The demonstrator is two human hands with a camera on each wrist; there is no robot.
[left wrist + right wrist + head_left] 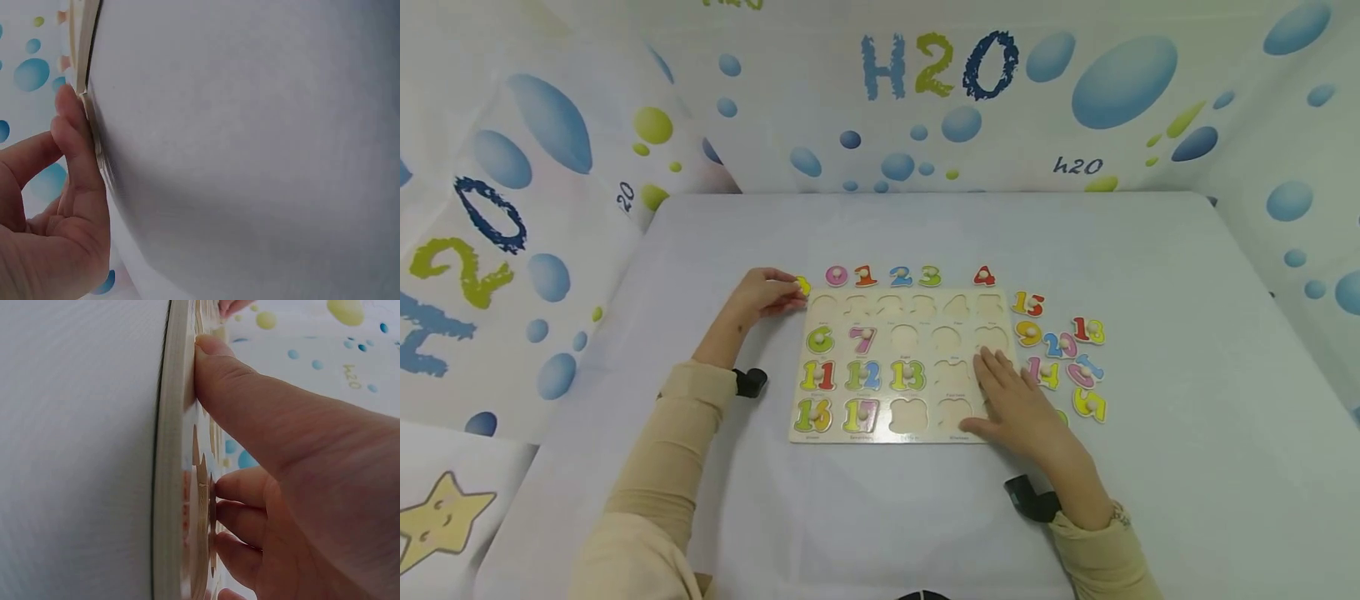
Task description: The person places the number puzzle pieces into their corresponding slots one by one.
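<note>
At the far left corner of a wooden number puzzle board (841,437), my left hand (769,292) pinches a yellow puzzle piece (803,285). Its fingers hide most of that piece; in the left wrist view only the thin edge (94,128) shows beneath them. My right hand (1017,408) rests on the board's right part with fingers extended and thumb spread toward the near edge. Seated in the board are several number pieces, among them a green 6 (820,340), a pink 7 (862,339) and a 17 (861,415). Its top row shows bare recesses.
Beyond the board's far edge lie a pink 0 (837,276), a red 1 (865,276), a blue 2 (901,276), a green 3 (930,276) and a red 4 (984,276). Several loose pieces, including a yellow 9 (1028,333) and a yellow 5 (1089,405), lie on the right.
</note>
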